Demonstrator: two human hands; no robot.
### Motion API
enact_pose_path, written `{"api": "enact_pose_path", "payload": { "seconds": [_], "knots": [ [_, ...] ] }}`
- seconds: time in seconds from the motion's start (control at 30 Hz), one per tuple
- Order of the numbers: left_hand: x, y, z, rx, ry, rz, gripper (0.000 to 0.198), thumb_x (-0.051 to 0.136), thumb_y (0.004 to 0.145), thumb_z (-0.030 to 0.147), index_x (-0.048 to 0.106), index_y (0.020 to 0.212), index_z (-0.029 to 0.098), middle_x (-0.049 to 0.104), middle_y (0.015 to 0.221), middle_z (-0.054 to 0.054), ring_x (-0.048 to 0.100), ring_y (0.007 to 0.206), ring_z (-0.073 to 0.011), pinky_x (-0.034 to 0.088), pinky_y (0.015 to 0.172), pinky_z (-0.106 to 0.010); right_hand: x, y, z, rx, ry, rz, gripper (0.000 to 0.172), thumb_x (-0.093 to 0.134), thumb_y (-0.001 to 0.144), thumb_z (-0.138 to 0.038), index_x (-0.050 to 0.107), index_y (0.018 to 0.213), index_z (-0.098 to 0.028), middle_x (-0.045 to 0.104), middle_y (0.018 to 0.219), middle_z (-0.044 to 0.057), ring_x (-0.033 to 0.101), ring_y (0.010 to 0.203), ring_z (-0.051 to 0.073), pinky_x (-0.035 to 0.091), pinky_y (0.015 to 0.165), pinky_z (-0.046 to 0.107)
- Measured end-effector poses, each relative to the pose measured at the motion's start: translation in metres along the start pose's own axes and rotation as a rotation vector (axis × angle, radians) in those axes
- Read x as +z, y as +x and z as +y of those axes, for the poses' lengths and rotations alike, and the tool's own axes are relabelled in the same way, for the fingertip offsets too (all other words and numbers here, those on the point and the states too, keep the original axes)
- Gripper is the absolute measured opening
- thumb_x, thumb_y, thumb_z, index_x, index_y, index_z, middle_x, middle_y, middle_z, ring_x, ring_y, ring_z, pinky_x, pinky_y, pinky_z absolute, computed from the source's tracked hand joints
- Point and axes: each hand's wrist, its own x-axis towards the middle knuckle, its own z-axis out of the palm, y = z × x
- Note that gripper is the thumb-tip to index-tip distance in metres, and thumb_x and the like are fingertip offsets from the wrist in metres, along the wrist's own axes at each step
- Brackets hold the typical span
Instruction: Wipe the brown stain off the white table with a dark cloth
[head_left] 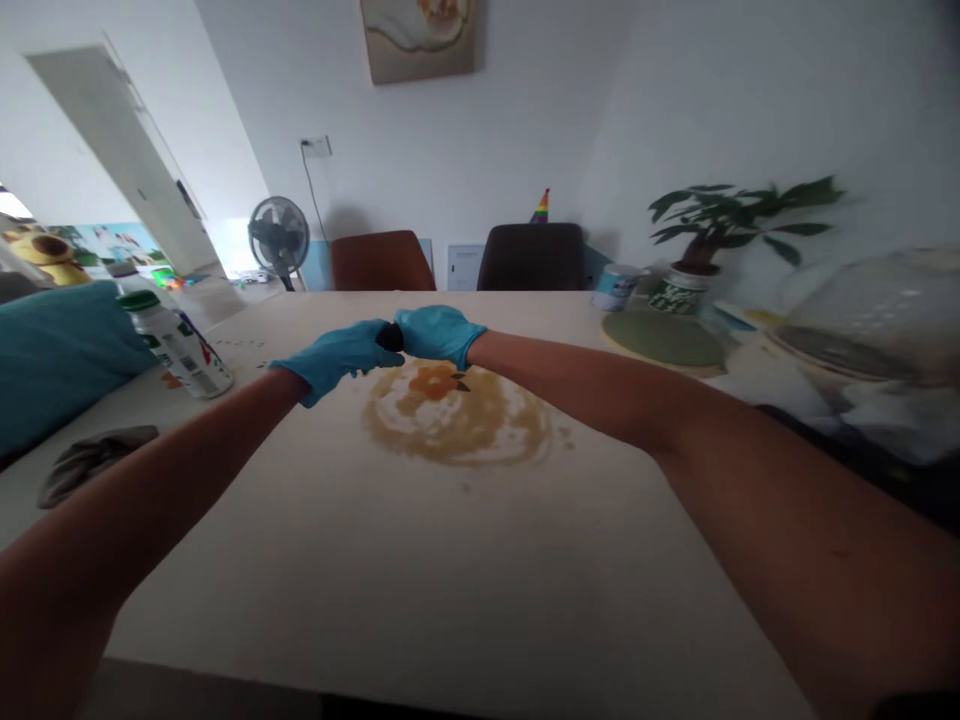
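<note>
The white table [525, 560] runs off the lower edge. On it spreads a brown smear [476, 430]. The blue-gloved right hand [440, 333] hides its fingertips, so its grip cannot be told. The blue-gloved left hand [343, 355] curls its fingers around a black object [390, 338], between both hands near the smear's far edge, too covered to identify.

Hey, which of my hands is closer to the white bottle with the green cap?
Left. Your left hand is right of the bottle, not touching it; your right hand is farther right, beyond the left one.
</note>
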Motion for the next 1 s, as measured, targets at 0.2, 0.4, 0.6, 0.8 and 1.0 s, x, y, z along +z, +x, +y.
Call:
{"api": "enact_pose_path", "payload": {
  "seconds": [0.2, 0.4, 0.6, 0.8, 1.0],
  "knots": [
    [0.000, 0.000, 0.036, 0.186, -0.229, -0.090, 0.058, 0.087, 0.104, 0.061, 0.088, 0.143, 0.018, 0.092, 0.129, -0.013, 0.077, 0.095, -0.0233, 0.059, 0.075, -0.034, -0.050, -0.049, -0.009, 0.115, 0.120, -0.070, 0.011, 0.088, 0.110, -0.013, 0.077, 0.113, -0.015, 0.073, 0.075, -0.003, 0.073, 0.074, 0.019, 0.064, 0.078, 0.030],
    [0.018, -0.001, 0.044, 0.178, -0.260, -0.094, 0.054, 0.086, 0.107, 0.068, 0.087, 0.132, 0.020, 0.090, 0.117, -0.012, 0.078, 0.093, -0.0234, 0.057, 0.077, -0.035, -0.059, -0.089, -0.007, 0.241, 0.613, -0.158, 0.016, 0.096, 0.103, -0.010, 0.084, 0.113, -0.015, 0.084, 0.085, 0.001, 0.084, 0.085, 0.020, 0.078, 0.085, 0.031],
    [0.028, -0.016, 0.047, 0.131, -0.263, -0.012, 0.068, 0.084, 0.109, 0.066, 0.079, 0.160, 0.021, 0.092, 0.136, -0.016, 0.085, 0.108, -0.0278, 0.064, 0.084, -0.036, -0.053, -0.117, -0.003, 0.278, 0.840, -0.135, 0.014, 0.099, 0.110, -0.017, 0.087, 0.115, -0.014, 0.091, 0.092, 0.006, 0.091, 0.087, 0.024, 0.083, 0.092, 0.037],
    [0.066, -0.028, 0.041, 0.324, -0.329, 0.130, 0.102, 0.081, 0.111, 0.074, 0.050, 0.199, 0.033, 0.072, 0.188, -0.016, 0.066, 0.176, -0.0429, 0.062, 0.141, -0.061, -0.051, -0.147, -0.014, 0.392, 1.133, -0.073, 0.019, 0.072, 0.130, -0.018, 0.085, 0.117, -0.013, 0.093, 0.095, 0.008, 0.088, 0.077, 0.022, 0.082, 0.087, 0.035],
    [0.093, -0.053, 0.065, 0.385, -0.264, 0.141, 0.078, 0.071, 0.117, 0.076, 0.070, 0.177, 0.026, 0.086, 0.146, -0.014, 0.080, 0.146, -0.0385, 0.070, 0.120, -0.049, -0.039, -0.163, -0.010, 0.358, 1.242, -0.230, 0.030, 0.067, 0.132, -0.022, 0.084, 0.108, -0.016, 0.089, 0.085, 0.004, 0.081, 0.066, 0.020, 0.076, 0.072, 0.030]
  ]
}}
